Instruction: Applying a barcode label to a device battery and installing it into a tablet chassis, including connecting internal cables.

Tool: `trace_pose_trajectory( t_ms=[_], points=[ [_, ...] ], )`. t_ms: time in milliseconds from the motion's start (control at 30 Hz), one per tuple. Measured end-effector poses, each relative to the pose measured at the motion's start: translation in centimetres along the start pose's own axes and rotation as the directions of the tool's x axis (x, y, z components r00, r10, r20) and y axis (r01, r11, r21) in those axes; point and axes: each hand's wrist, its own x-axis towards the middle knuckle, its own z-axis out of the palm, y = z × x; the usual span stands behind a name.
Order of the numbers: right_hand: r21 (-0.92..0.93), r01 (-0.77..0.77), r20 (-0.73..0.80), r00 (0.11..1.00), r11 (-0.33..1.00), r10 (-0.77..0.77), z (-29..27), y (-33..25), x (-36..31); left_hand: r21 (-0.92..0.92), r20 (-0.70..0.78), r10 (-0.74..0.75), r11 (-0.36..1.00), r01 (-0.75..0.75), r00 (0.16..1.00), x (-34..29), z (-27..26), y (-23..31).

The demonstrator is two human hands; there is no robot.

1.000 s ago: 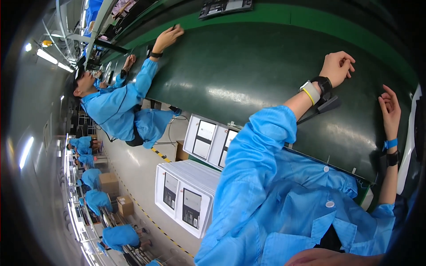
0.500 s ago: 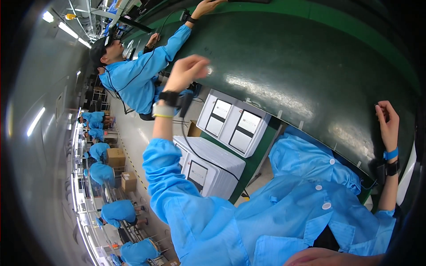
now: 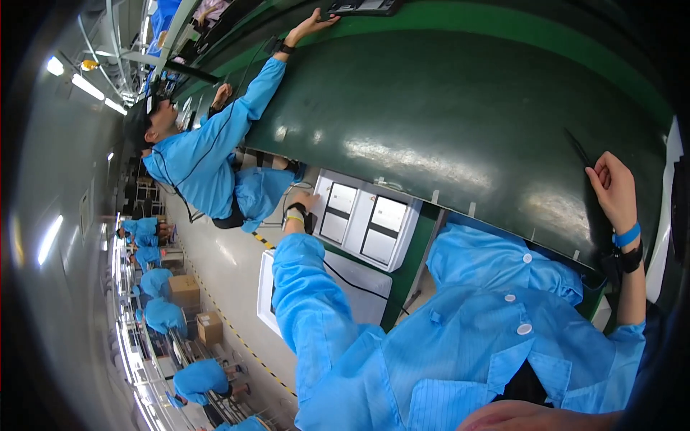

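My left hand point(image 3: 305, 200) reaches down beside the left rim of a white tray point(image 3: 405, 253) below the table edge. Its fingers look stretched out, with the tips at the rim; whether they touch it is not clear. Two white boxes lie in the tray, a left box point(image 3: 342, 198) and a right box point(image 3: 389, 215), each with a black band. Over the table's right side, my right hand point(image 3: 615, 189) is closed on a thin black pointed tool point(image 3: 577, 149), which looks like tweezers. Its tip points up and left.
The dark green table point(image 3: 460, 93) curves across the top. Below the boxes' tray is another white tray point(image 3: 359, 287), partly behind my left sleeve. A black cable point(image 3: 352, 285) crosses it. A co-worker point(image 3: 194, 154) sits at the left, one hand by a black device point(image 3: 363, 7).
My left hand has dropped from above the table edge to the white tray's left rim. The black tool now shows in my right hand. The whole view has shifted slightly.
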Motion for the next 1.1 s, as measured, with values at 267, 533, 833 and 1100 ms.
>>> trace_pose_trajectory(
  t_ms=[267,533,833,1100],
  points=[
    [-0.227,-0.106,-0.124,0.989,0.968,0.08,-2.3,2.9,-0.9,-0.174,0.007,-0.137,0.975,0.137,0.99,-1.3,-0.5,3.7],
    [-0.387,-0.199,-0.242,0.964,0.9,0.109,-4.7,8.8,-1.3,-0.08,-0.034,-0.151,0.986,0.148,0.988,-1.7,-3.4,1.9],
    [-0.34,-0.079,-0.332,0.942,0.937,-0.041,-5.9,3.7,-3.3,-0.322,0.149,-0.223,0.91,0.261,0.963,-0.7,-2.9,-0.3],
    [0.617,-0.088,0.728,0.443,0.782,-0.524,10.3,-16.6,-7.4,-0.209,0.157,-0.087,0.97,0.119,0.984,0.0,-2.8,1.2]
  ],
)
